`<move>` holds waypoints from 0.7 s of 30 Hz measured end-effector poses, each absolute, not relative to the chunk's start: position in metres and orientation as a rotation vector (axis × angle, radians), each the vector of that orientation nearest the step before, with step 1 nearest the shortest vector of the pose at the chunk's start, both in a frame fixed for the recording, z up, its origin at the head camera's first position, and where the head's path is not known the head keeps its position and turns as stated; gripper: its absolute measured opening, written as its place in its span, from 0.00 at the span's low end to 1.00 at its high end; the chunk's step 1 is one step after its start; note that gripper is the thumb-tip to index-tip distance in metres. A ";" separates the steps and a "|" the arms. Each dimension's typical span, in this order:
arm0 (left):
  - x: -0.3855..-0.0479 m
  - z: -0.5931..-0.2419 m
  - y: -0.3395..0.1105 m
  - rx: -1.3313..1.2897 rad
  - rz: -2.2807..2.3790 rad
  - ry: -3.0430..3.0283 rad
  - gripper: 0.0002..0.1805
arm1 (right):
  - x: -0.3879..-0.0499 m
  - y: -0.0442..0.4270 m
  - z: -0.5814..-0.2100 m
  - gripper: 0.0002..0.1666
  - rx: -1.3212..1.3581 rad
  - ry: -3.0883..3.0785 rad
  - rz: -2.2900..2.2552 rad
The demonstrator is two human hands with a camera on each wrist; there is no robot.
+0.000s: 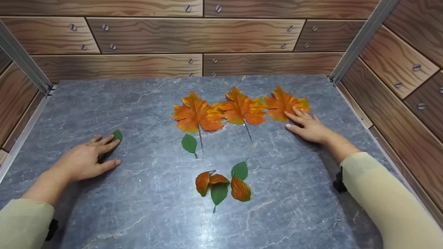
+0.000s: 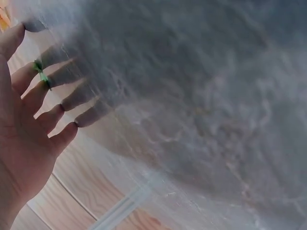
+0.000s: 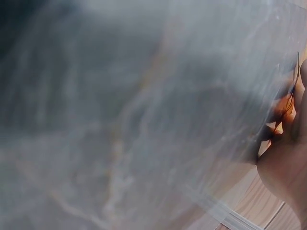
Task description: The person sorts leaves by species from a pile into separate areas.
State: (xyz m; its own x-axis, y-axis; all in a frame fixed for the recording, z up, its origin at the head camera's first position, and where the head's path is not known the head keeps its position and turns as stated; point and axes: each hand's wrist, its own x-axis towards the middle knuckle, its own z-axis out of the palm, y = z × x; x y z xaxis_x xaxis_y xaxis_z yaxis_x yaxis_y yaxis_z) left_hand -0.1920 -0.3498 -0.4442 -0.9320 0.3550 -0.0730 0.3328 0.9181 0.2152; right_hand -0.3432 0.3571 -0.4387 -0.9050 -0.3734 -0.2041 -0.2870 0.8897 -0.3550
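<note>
My left hand point(image 1: 86, 157) lies at the left of the table, fingers spread. Its fingertips touch a small green leaf point(image 1: 118, 136), which appears edge-on as a green sliver point(image 2: 43, 73) in the left wrist view. At the far right, my right hand point(image 1: 308, 126) rests its outstretched fingers on the lower edge of an orange maple leaf point(image 1: 280, 102). That leaf is the rightmost of a row, beside a middle maple leaf point(image 1: 240, 107) and a left maple leaf point(image 1: 195, 114). The right wrist view is blurred and shows only part of the hand point(image 3: 288, 158).
A green leaf point(image 1: 189, 143) lies below the left maple leaf. Nearer the front is a cluster with a curled orange leaf point(image 1: 240, 190), other reddish leaves and green leaves point(image 1: 219, 194). Wood-patterned walls point(image 1: 193, 34) border the grey marbled table point(image 1: 138, 214).
</note>
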 end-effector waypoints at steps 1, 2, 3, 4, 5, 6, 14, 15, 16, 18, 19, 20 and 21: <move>-0.192 -0.444 -0.350 0.532 0.299 2.970 0.44 | -0.343 0.357 -0.438 0.44 -0.497 2.791 -0.466; -0.191 -0.444 -0.350 0.528 0.294 2.974 0.45 | -0.343 0.357 -0.438 0.44 -0.497 2.792 -0.466; -0.190 -0.445 -0.350 0.524 0.291 2.977 0.45 | -0.343 0.356 -0.438 0.44 -0.497 2.792 -0.468; -0.190 -0.445 -0.351 0.520 0.287 2.982 0.45 | -0.342 0.356 -0.438 0.44 -0.497 2.793 -0.471; -0.189 -0.445 -0.351 0.517 0.283 2.987 0.45 | -0.342 0.356 -0.437 0.44 -0.498 2.794 -0.473; -0.189 -0.446 -0.351 0.515 0.279 2.994 0.45 | -0.342 0.356 -0.437 0.44 -0.496 2.793 -0.476; -0.188 -0.447 -0.349 0.514 0.272 2.996 0.45 | -0.338 0.356 -0.438 0.41 -0.513 2.835 -0.518; -0.188 -0.447 -0.349 0.512 0.273 2.995 0.45 | -0.338 0.356 -0.438 0.41 -0.521 2.845 -0.533; -0.188 -0.447 -0.348 0.511 0.274 2.994 0.45 | -0.337 0.357 -0.437 0.40 -0.528 2.855 -0.554; -0.189 -0.448 -0.349 0.510 0.274 2.994 0.45 | -0.337 0.357 -0.436 0.39 -0.547 2.873 -0.605; -0.189 -0.447 -0.349 0.506 0.277 2.993 0.45 | -0.337 0.356 -0.434 0.38 -0.557 2.879 -0.634; -0.189 -0.447 -0.349 0.503 0.279 2.992 0.45 | -0.337 0.356 -0.433 0.38 -0.567 2.883 -0.658; -0.189 -0.447 -0.350 0.497 0.279 2.990 0.45 | -0.338 0.356 -0.432 0.37 -0.581 2.888 -0.674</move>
